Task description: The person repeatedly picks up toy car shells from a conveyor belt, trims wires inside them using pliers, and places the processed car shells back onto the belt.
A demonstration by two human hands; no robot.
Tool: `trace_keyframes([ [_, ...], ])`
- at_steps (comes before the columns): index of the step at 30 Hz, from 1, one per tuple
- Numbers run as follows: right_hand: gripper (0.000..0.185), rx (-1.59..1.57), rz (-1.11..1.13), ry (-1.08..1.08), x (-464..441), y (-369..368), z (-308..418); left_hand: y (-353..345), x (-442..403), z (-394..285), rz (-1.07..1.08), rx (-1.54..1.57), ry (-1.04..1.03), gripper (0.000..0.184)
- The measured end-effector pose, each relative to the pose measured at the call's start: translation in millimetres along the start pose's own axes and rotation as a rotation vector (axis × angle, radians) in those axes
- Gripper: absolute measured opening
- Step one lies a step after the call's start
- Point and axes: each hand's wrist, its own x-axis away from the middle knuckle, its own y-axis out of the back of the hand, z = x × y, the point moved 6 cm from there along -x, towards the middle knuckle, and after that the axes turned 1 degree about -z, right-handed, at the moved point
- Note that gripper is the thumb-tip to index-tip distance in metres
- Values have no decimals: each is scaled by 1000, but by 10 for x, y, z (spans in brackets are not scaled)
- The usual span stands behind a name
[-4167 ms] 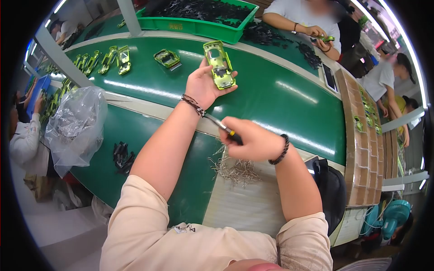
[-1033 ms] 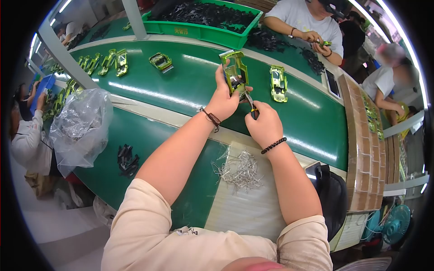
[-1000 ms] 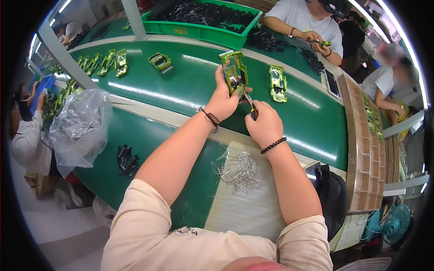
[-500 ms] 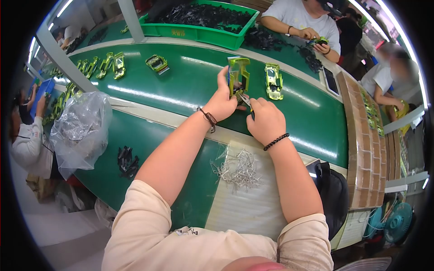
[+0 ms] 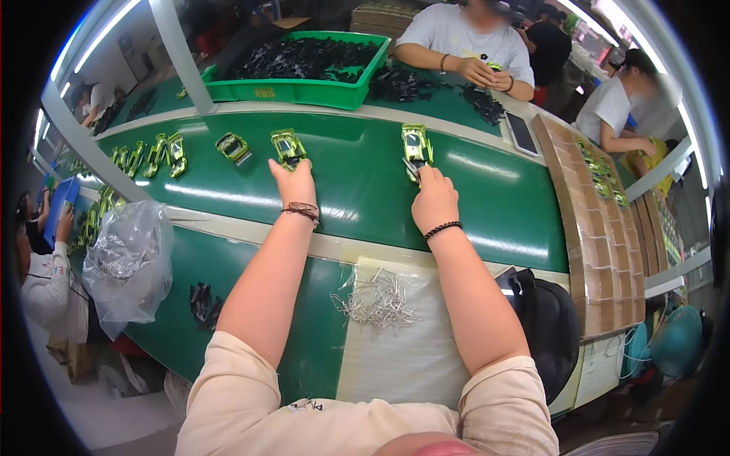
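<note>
My left hand (image 5: 295, 182) is closed on the lower end of a lime-green toy car body (image 5: 284, 142), at the green bench top. Its fingertips are partly hidden behind the car. My right hand (image 5: 436, 201) is closed around a small pair of pliers (image 5: 413, 170), whose metal jaws lie at the lower end of another lime-green toy car body (image 5: 415, 140). Whether the jaws touch that car I cannot tell. A third car body (image 5: 232, 147) lies tilted left of my left hand. Bent metal wires (image 5: 378, 302) are heaped on a pale sheet (image 5: 365, 372) between my forearms.
Several car bodies (image 5: 155, 154) stand in a row at the left. A green crate (image 5: 304, 93) of black parts is at the back, near a co-worker (image 5: 464, 45). A plastic bag (image 5: 128, 262), black parts (image 5: 204, 304), a phone (image 5: 522, 134) and a divided cardboard box (image 5: 589, 228) surround the bench.
My left hand has moved left with the car body, away from the pliers. My right hand and pliers are now at the other car body. The view has shifted too.
</note>
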Motion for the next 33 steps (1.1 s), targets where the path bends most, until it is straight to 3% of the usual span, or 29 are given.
trace_keyframes([
  [5, 22, -162, -117, 50, -8, 56, 82, -8, 84, -48, -211, -659, -402, 87],
  [6, 22, -224, -155, 60, -7, 92, 118, -82, 182, -110, -61, -558, -492, 83],
  [8, 23, -467, -176, -126, 21, 256, 175, -229, 450, -293, 238, -350, -665, 76],
  [9, 22, -581, -177, -198, 48, 300, 197, -338, 420, -88, 353, -124, -520, 73],
  [10, 22, -695, -177, -270, 78, 300, 200, -427, 524, -88, 489, 9, -209, 69],
  [12, 20, -750, -152, -90, 117, 310, 383, -533, 873, -94, 733, 270, 429, 62],
  [15, 23, -627, -48, 268, 210, 313, 719, -602, 886, -50, 1002, 413, 581, 49],
  [18, 23, -644, 62, 328, 258, 218, 767, -529, 821, -40, 867, 176, 500, 44],
  [21, 23, -661, 70, 197, 216, 165, 672, -575, 798, -7, 924, 287, 504, 39],
  [33, 27, -609, 43, 380, 199, 218, 748, -545, 836, -208, 977, 317, 388, 38],
])
